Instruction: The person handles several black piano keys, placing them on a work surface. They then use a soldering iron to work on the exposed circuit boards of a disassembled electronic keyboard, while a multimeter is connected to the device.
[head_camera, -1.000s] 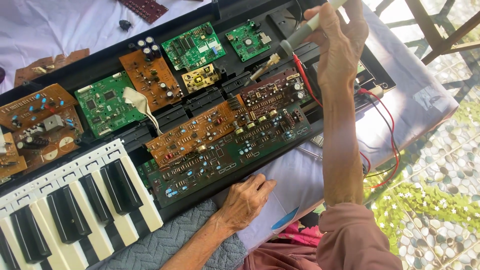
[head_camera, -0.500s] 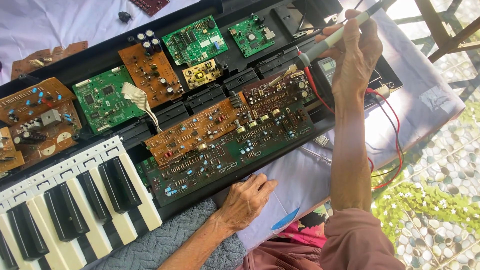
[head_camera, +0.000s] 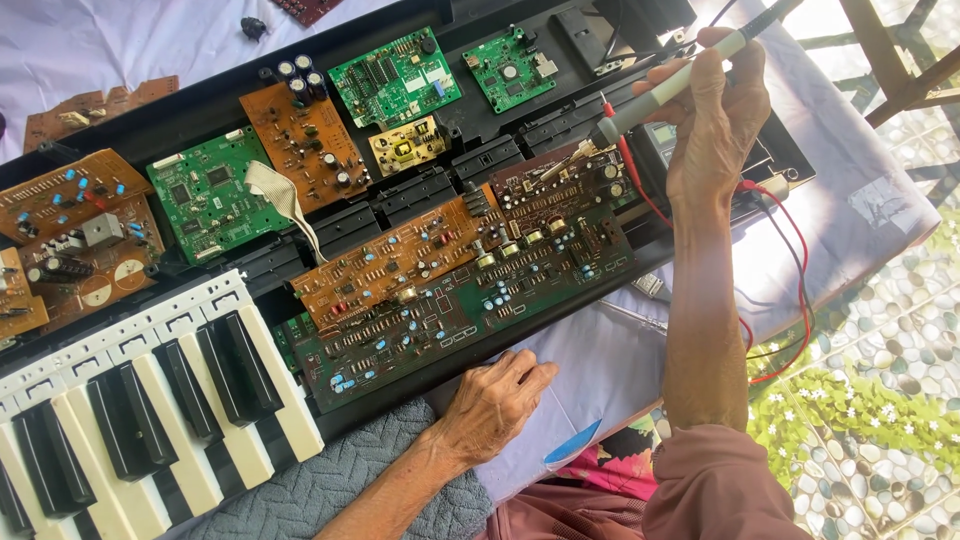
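Right hand (head_camera: 715, 120) grip closed round 1 grey probe (head_camera: 680, 85) over 1 long circuit board (head_camera: 460, 290); left hand (head_camera: 495, 400) flat, holding nothing.

Black keyboard casing (head_camera: 180, 120), opened. White keys (head_camera: 215, 465) alternating with black keys (head_camera: 135, 430). Long circuit board (head_camera: 470, 300): orange-brown upper strip, dark green lower part, dotted with blue and yellow components. Bright green circuit boards (head_camera: 395, 75), (head_camera: 512, 66), (head_camera: 205, 195). Orange-brown board (head_camera: 300, 140) with black-and-silver capacitors. Small yellow board (head_camera: 405, 145). Brown boards (head_camera: 70, 225) with blue and red parts. Cream ribbon cable (head_camera: 280, 195). Grey probe (head_camera: 680, 80) with dark tip, in right hand (head_camera: 715, 125). Red wires (head_camera: 790, 260). Pale lavender cloth (head_camera: 600, 360). Grey knitted cloth (head_camera: 330, 480) beside left hand (head_camera: 495, 400). Mauve sleeve (head_camera: 715, 490). Blue shard (head_camera: 572, 443). Pebble-patterned floor (head_camera: 890, 400), white flowers on green.
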